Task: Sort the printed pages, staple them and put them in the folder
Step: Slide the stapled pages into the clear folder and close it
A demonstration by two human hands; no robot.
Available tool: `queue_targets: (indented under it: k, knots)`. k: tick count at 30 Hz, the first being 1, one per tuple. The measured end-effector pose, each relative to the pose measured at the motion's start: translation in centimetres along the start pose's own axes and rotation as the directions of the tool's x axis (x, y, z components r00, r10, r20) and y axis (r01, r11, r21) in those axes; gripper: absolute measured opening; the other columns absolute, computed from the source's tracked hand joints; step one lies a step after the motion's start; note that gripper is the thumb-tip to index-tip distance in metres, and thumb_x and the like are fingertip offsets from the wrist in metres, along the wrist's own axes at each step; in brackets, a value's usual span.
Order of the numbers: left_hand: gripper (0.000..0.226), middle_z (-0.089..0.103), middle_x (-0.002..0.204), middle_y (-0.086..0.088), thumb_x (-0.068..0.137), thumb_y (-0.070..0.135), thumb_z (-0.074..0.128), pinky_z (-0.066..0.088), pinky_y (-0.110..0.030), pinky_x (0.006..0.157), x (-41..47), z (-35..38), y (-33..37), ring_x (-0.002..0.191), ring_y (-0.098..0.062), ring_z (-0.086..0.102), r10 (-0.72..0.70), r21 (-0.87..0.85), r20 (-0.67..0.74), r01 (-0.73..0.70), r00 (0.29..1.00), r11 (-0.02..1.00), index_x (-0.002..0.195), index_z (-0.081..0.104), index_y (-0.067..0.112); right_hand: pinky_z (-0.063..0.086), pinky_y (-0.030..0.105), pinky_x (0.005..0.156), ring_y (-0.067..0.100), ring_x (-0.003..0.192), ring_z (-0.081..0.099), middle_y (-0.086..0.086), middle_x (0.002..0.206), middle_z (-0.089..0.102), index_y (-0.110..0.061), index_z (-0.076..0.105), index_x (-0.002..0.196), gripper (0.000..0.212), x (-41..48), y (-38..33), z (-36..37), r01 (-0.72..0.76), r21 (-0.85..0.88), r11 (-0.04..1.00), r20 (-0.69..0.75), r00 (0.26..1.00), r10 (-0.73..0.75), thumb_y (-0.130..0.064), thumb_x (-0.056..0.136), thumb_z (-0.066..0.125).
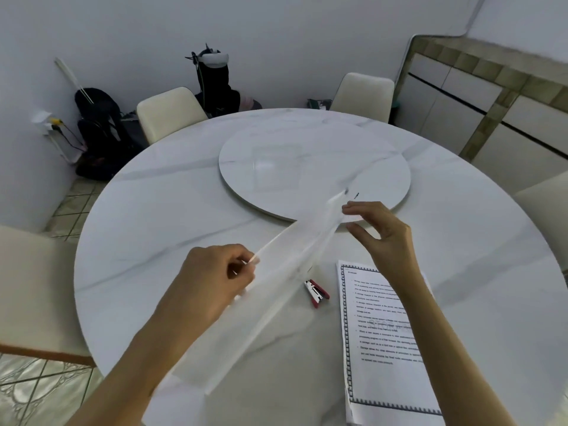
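A clear plastic folder (276, 281) hangs above the white round table (153, 226), blurred and seen nearly edge-on. My left hand (209, 284) pinches its near edge. My right hand (381, 232) holds its far end with thumb and fingers, which are partly spread. A stack of printed pages (384, 342) with a patterned border lies on the table at the right, partly under my right forearm. A red stapler (317, 293) lies on the table between the folder and the pages.
A raised round turntable (313, 167) sits in the table's middle. Cream chairs (169, 113) stand around the table, with dark bags (98, 133) against the back wall and a cabinet (491, 118) at the right.
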State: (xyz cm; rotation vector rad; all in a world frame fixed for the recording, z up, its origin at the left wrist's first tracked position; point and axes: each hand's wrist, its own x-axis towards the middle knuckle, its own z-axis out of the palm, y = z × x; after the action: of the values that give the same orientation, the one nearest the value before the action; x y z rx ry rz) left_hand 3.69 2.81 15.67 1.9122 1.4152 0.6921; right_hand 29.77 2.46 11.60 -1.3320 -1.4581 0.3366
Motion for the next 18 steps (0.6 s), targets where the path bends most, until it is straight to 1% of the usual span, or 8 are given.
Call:
queue_targets:
  k: [2,4,6,8,12,14,16,18]
  knots:
    - [0.017,0.07,0.069,0.004,0.083,0.014,0.065,0.055,-0.022,0.055,-0.3,-0.5,-0.5,0.057,-0.008,0.065,0.021,0.005,-0.036,-0.021,0.999,1.0,0.078,0.065,0.031,0.041,0.012,0.096,0.002,0.109,0.057,-0.009,0.11,0.065,-0.024,0.063,0.107,0.029,-1.4,0.2,-1.5,-0.153,0.062,0.986,-0.009,0.988,0.154,-0.004,0.086,0.062]
    - [0.017,0.07,0.068,0.006,0.082,0.015,0.067,0.052,-0.018,0.055,-0.4,-1.2,-1.1,0.059,-0.006,0.064,0.064,0.058,-0.115,-0.058,0.991,0.997,0.079,0.065,0.032,0.045,0.012,0.09,0.003,0.106,0.059,-0.009,0.11,0.064,-0.024,0.06,0.11,0.027,-3.4,2.0,-3.3,-0.322,0.027,0.946,-0.075,0.943,0.323,-0.009,0.087,0.061]
    - [0.011,0.07,0.069,0.004,0.082,0.02,0.065,0.05,-0.011,0.059,-0.5,-2.0,-1.9,0.062,-0.003,0.063,0.099,0.117,-0.192,-0.078,0.976,0.99,0.082,0.065,0.031,0.046,0.021,0.085,0.015,0.102,0.06,0.001,0.11,0.065,-0.019,0.06,0.113,0.026,-5.9,4.9,-5.0,-0.542,-0.102,0.834,-0.135,0.838,0.529,-0.013,0.088,0.061]
    - [0.005,0.069,0.07,0.003,0.083,0.03,0.061,0.045,-0.008,0.059,-0.5,-2.8,-2.8,0.065,-0.002,0.062,0.114,0.142,-0.25,-0.08,0.961,0.987,0.084,0.063,0.034,0.042,0.031,0.086,0.027,0.1,0.059,0.015,0.115,0.061,-0.006,0.057,0.119,0.034,-8.8,7.7,-6.5,-0.706,-0.307,0.638,-0.15,0.698,0.7,-0.018,0.088,0.062]
    - [0.009,0.066,0.076,0.012,0.078,0.058,0.052,0.053,-0.028,0.059,-0.3,-4.3,-4.2,0.066,-0.014,0.061,0.095,0.128,-0.335,-0.055,0.937,0.99,0.084,0.057,0.053,0.032,0.037,0.099,0.038,0.119,0.042,0.027,0.127,0.047,0.006,0.045,0.127,0.054,-13.6,10.8,-7.6,-0.771,-0.566,0.293,-0.209,0.477,0.853,-0.03,0.089,0.059]
    - [0.013,0.062,0.085,0.024,0.075,0.057,0.044,0.053,-0.034,0.062,-0.1,-4.6,-4.6,0.07,-0.009,0.059,0.152,0.202,-0.362,-0.081,0.92,0.976,0.082,0.054,0.058,0.027,0.038,0.103,0.04,0.125,0.034,0.029,0.131,0.039,0.009,0.038,0.129,0.065,-14.9,11.3,-7.5,-0.782,-0.605,0.148,-0.287,0.388,0.876,-0.038,0.089,0.057]
    - [0.015,0.063,0.08,0.018,0.076,0.054,0.044,0.052,-0.036,0.062,0.0,-3.9,-4.2,0.07,-0.007,0.059,0.18,0.246,-0.354,-0.095,0.918,0.965,0.084,0.057,0.053,0.023,0.038,0.105,0.039,0.127,0.03,0.029,0.134,0.035,0.01,0.033,0.13,0.074,-15.6,11.4,-7.1,-0.77,-0.636,0.055,-0.333,0.338,0.88,-0.046,0.088,0.055]
    - [0.018,0.065,0.077,0.002,0.083,0.04,0.051,0.054,-0.042,0.063,0.1,-2.7,-3.4,0.062,-0.022,0.059,0.177,0.234,-0.369,-0.093,0.912,0.968,0.093,0.065,0.033,0.021,0.037,0.106,0.038,0.127,0.029,0.027,0.133,0.035,0.012,0.031,0.13,0.077,-15.9,11.5,-6.6,-0.736,-0.677,0.007,-0.346,0.326,0.88,-0.048,0.088,0.053]
